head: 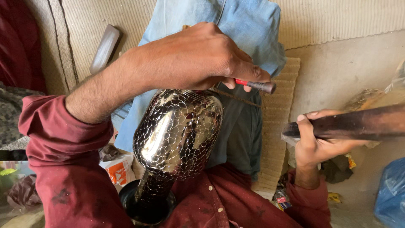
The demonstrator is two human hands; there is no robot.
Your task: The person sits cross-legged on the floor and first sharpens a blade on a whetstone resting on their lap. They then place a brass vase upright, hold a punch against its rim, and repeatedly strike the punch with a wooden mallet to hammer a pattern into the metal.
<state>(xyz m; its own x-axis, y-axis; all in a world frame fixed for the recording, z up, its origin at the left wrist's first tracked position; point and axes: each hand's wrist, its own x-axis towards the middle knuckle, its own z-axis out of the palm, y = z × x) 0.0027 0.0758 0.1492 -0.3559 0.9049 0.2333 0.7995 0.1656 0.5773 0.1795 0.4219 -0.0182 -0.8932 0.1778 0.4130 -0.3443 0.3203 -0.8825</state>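
**Here, a metal vase under a chisel and a mallet**

Plainly the biggest thing in view is the shiny metal vase (177, 131), patterned all over with fine crackle lines, filling the middle of the frame. It lies tilted, its long axis running from the dark round foot (145, 207) at the lower middle up toward the wide shoulder just under the left hand. It rests against the person's lap, on dark red clothing, with blue cloth (249, 25) spread behind it toward the top of the frame.

The left hand (202, 57), upper middle, is closed around a small chisel (257, 85) with a red band and a dark tip that points right. This hand sits directly on the vase's upper end and is the nearer of the two.

The right hand (314, 145), at the right of the frame and apart from the vase, grips a thick dark wooden mallet (358, 123) that stretches off the right edge. Its near end faces left, toward the chisel.

A flat grey bar (104, 48) lies on the woven mat (337, 17) at upper left.
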